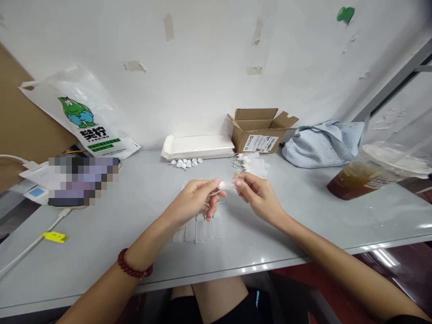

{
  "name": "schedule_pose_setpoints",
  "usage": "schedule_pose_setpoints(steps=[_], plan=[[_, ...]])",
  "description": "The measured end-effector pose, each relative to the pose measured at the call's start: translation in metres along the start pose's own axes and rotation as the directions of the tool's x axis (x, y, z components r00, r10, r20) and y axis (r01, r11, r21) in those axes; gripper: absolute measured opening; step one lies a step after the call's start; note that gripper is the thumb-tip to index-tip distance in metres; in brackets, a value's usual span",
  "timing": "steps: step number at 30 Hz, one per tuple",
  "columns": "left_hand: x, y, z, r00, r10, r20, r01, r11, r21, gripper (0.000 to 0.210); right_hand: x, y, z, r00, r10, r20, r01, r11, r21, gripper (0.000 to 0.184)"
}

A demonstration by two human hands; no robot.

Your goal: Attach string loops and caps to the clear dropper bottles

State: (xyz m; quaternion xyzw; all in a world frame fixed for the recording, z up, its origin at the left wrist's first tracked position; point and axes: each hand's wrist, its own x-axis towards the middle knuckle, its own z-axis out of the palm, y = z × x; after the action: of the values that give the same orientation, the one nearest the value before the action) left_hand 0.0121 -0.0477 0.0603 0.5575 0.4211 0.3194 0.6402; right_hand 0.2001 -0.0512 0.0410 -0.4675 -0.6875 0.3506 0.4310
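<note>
My left hand [192,198] is closed, pinching a small white cap [221,185] with a thin pale cord trailing from it. Opposite it, my right hand [259,195] pinches a small translucent bottle [230,184], its end against the cap. Whether the cap is fully seated I cannot tell. Below my left hand, several flat translucent bottles [200,229] lie in a row, partly hidden by the fingers. Several loose white caps [184,163] sit behind my hands. To their right is a pile of translucent bottles with white caps and cords [251,165].
A stack of white trays [199,146] and an open cardboard box [258,135] stand against the wall. On the right are a light blue cloth pouch [322,144] and a tilted-looking drink cup [354,180]. At left are a plastic bag [81,117], a phone [101,175] and a cable [30,247].
</note>
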Motion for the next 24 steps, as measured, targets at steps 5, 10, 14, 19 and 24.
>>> schedule_pose_setpoints(steps=[5,10,14,19,24], plan=[[-0.003,0.001,0.002,0.992,0.123,-0.007,-0.121,0.982,0.146,0.039,-0.002,-0.003,0.0,1.0,-0.005,0.0,0.005,0.997,-0.077,0.036],[-0.005,0.001,0.004,0.979,0.202,-0.036,-0.171,0.901,0.4,0.028,0.001,-0.003,-0.001,0.995,0.091,0.034,-0.089,0.995,-0.035,0.042],[-0.004,-0.002,0.003,0.966,0.25,-0.06,-0.186,0.841,0.509,0.017,0.004,-0.005,-0.003,0.973,0.179,0.146,-0.191,0.979,0.073,0.042],[-0.001,-0.001,0.001,0.946,0.317,-0.067,-0.228,0.798,0.557,0.019,0.007,-0.006,-0.009,0.98,0.136,0.147,-0.17,0.954,0.248,0.038],[0.01,0.0,-0.031,0.91,0.314,-0.269,-0.136,0.841,0.524,0.028,0.02,0.005,-0.034,0.987,0.009,-0.162,0.001,0.998,0.061,0.031]])
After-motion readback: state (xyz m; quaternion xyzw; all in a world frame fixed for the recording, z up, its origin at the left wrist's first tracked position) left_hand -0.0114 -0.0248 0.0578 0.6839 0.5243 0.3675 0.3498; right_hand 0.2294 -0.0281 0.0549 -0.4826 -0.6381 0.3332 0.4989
